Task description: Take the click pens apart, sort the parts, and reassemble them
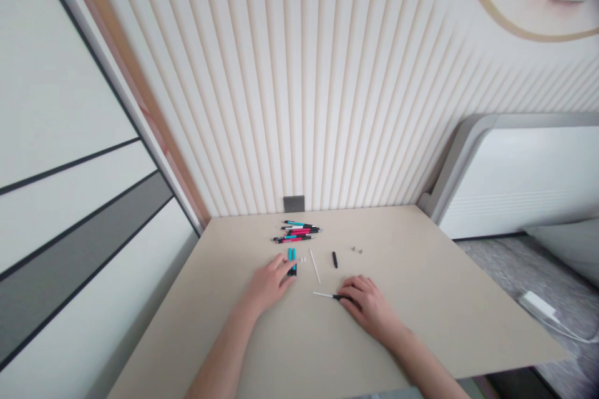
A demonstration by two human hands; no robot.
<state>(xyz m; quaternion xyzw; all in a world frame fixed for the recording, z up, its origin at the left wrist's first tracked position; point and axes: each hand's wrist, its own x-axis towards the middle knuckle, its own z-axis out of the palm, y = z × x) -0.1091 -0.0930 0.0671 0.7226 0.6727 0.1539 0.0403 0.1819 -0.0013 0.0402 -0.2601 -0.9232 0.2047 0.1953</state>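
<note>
Two sets of fingers are being curled down close to the tabletop. A black pen barrel (337,297) is being pinched by the fingers (349,290) of the right hand (367,307), with a thin white refill (322,293) projecting toward the left. A small black-and-teal pen part (292,270) is being half covered by the fingertips (286,265) of the left hand (268,285); whether it is being gripped or only touched cannot be told. These pieces are being judged light, stiff and slick, so the barrel is best being held by its thicker body, not by the refill, which may bend. Teal pen barrels (291,254) are being left just beyond the left hand. Farther out, a loose white tube (315,266), a black pen piece (335,259), tiny grey parts (357,250) and a bunch of pink-and-teal pens (296,231) are being borne by a beige table (435,305).
</note>
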